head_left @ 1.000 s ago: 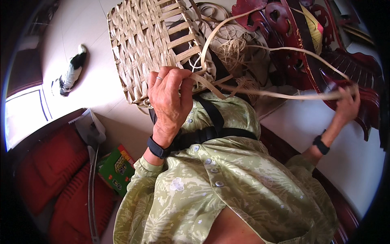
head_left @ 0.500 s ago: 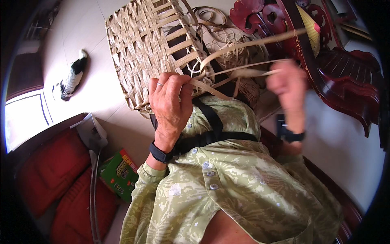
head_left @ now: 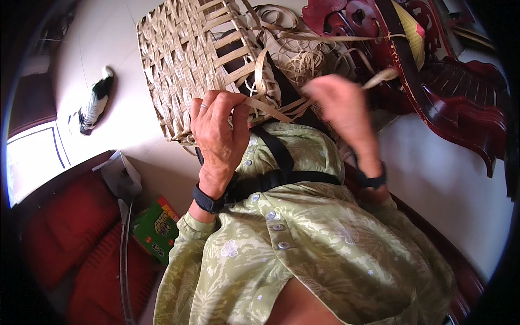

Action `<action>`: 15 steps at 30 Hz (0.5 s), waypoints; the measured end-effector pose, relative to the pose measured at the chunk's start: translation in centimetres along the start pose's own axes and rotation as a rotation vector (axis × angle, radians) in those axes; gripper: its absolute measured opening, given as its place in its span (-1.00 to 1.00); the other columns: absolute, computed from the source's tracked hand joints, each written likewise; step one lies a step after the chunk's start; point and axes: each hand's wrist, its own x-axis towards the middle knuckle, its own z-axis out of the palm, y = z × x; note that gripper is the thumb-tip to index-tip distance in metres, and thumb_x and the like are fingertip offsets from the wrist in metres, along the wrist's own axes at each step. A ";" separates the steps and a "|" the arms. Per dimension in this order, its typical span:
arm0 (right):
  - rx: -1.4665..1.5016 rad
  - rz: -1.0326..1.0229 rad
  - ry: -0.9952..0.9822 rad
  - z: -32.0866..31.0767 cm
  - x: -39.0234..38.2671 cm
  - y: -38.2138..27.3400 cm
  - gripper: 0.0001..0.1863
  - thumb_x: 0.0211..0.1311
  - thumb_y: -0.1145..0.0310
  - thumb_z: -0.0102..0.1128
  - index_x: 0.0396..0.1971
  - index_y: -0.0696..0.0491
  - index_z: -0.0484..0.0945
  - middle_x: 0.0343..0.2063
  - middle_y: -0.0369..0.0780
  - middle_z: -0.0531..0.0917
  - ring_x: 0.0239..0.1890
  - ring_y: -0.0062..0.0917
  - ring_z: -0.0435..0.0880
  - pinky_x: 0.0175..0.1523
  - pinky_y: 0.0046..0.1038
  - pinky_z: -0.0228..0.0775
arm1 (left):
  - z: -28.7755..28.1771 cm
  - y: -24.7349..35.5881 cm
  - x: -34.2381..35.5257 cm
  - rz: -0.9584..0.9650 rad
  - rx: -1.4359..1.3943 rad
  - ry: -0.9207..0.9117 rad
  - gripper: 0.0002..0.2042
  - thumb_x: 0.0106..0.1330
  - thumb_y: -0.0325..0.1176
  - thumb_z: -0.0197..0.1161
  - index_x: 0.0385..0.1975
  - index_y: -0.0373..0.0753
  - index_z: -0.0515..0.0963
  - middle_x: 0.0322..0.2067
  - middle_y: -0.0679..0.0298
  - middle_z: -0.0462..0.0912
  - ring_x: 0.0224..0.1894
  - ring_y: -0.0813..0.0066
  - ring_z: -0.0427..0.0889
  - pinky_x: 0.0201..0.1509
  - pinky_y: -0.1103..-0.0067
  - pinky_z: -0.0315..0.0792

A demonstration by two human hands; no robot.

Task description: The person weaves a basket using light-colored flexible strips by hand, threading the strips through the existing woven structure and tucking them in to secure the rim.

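Observation:
A half-woven basket (head_left: 184, 65) of flat tan strips leans against my lap, and its right-hand side shows gaps between the strips. At its lower corner my left hand (head_left: 215, 127) is closed, thumb and fingers pinching a flat tan strip (head_left: 268, 110). From that corner another strip (head_left: 260, 73) bends upward in a loop. My right hand (head_left: 342, 111) is right of the corner, close to the crossing loose strips. Motion smears its fingers, so whether they grip a strip cannot be made out. One strip's pale end (head_left: 380, 79) shows just beyond this hand.
Coiled and tangled strips (head_left: 303, 62) lie behind the basket. A carved dark-red wooden chair (head_left: 460, 116) stands at the right. To the left are red cushions (head_left: 70, 230), a green box (head_left: 156, 230) and a black-and-white object (head_left: 95, 105) on the tiled floor.
My right hand has swung left toward the basket's corner, and the strips that were stretched out to the right now hang slacker. The left hand keeps its pinch, shifting slightly with the view.

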 end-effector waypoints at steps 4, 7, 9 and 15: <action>-0.307 -0.215 -0.289 5.9 -1.4 -1.1 -0.72 0.36 0.17 0.24 -0.41 0.05 0.70 -0.61 -0.24 0.70 -0.62 -0.60 0.62 -0.51 -0.46 0.42 | 0.0 -0.1 0.3 -0.015 -0.010 -0.011 -0.83 0.07 -0.62 0.31 -0.37 -0.21 0.57 -0.46 0.25 0.57 -0.39 0.29 0.53 -0.24 0.43 0.27; 0.025 -0.195 -0.307 3.5 -1.3 -0.8 -0.67 0.37 0.13 0.16 -0.38 0.07 0.71 -0.62 -0.25 0.67 -0.62 -0.65 0.60 -0.54 -0.48 0.40 | 0.1 0.5 0.4 -0.029 -0.001 -0.003 -0.84 0.08 -0.62 0.30 -0.37 -0.22 0.57 -0.45 0.25 0.57 -0.39 0.29 0.53 -0.23 0.44 0.27; 0.476 0.244 0.030 -1.5 -1.5 -2.4 -0.65 0.38 0.15 0.09 -0.35 0.12 0.69 -0.68 -0.33 0.56 -0.65 -0.71 0.52 -0.59 -0.57 0.28 | 0.0 0.5 0.3 -0.039 0.007 0.011 -0.84 0.08 -0.61 0.31 -0.37 -0.22 0.57 -0.45 0.25 0.57 -0.39 0.29 0.53 -0.23 0.44 0.27; 0.531 -0.024 1.239 -26.2 -4.2 10.3 -0.71 0.37 0.18 0.23 -0.43 0.09 0.58 -0.69 -0.40 0.38 -0.71 -0.74 0.25 -0.63 -0.65 -0.01 | -0.1 0.4 0.3 -0.015 -0.024 0.004 -0.84 0.10 -0.60 0.34 -0.36 -0.22 0.56 -0.45 0.25 0.57 -0.40 0.29 0.52 -0.23 0.45 0.27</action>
